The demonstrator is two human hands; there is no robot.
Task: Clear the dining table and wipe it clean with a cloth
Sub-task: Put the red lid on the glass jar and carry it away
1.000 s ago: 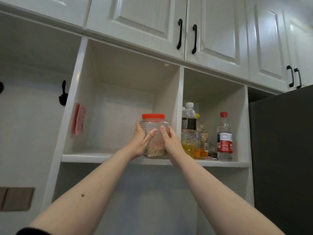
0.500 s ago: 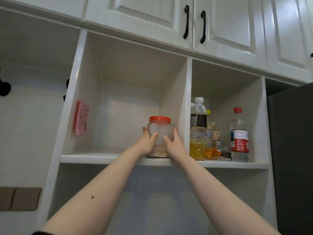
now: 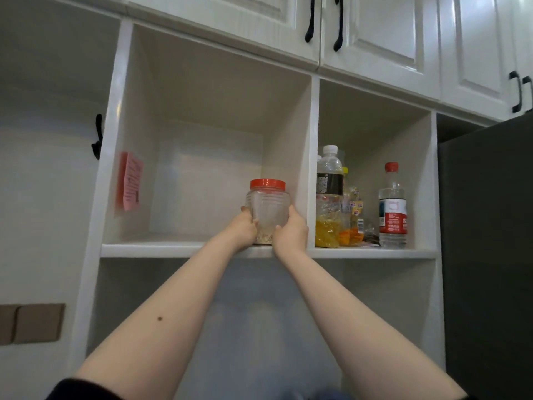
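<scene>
White shelf [image 3: 150, 250] under cabinets [image 3: 383, 33]; both hands grip jar [image 3: 268, 209]

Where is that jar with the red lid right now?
The jar sits at the right front of the left open cubby, on the shelf, gripped between both hands, left and right, beside the divider.

The clear ribbed jar [image 3: 268, 210] with the red screw lid stands upright at frame centre on the front edge of the white shelf [image 3: 150, 250], a thin layer of pale grains at its bottom, between my palms.
</scene>
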